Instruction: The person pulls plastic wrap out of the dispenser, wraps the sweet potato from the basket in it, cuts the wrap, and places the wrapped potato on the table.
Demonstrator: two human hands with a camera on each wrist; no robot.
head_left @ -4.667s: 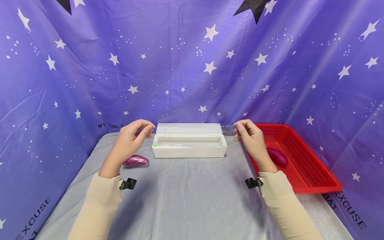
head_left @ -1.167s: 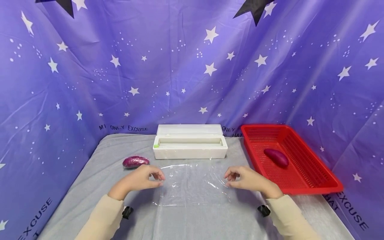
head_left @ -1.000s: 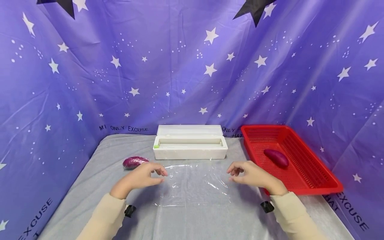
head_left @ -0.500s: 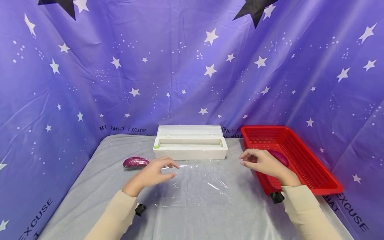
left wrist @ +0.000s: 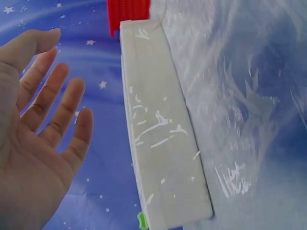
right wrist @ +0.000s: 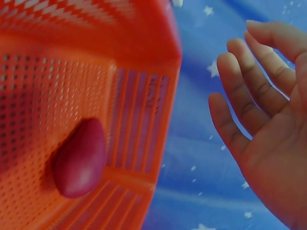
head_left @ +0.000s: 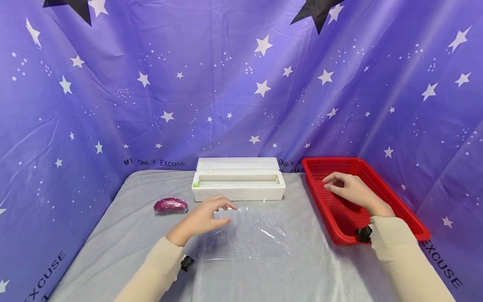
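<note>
In the head view a sheet of clear cling film (head_left: 260, 239) lies spread on the grey cloth. My left hand (head_left: 205, 216) hovers over the film's left part, fingers loosely bent and thumb apart, holding nothing. Behind it stands a white cling film dispenser (head_left: 237, 193), lid raised, film clinging to its front. My right hand (head_left: 352, 191), also holding nothing, is over the red basket (head_left: 320, 212). A smooth purple vegetable shaped like a sweet potato (right wrist: 81, 160) lies in that basket in the right wrist view; in the head view the hand hides it.
A similar purple vegetable wrapped in film (head_left: 170, 205) lies left of the dispenser. A green slider (head_left: 196, 184) sits at the dispenser's left end. A purple star-printed curtain (head_left: 226, 84) surrounds the table on three sides.
Both hands held the film stretched near the dispenser; it now lies on the cloth, released. My right hand has moved right over the basket, my left slightly right and back.
</note>
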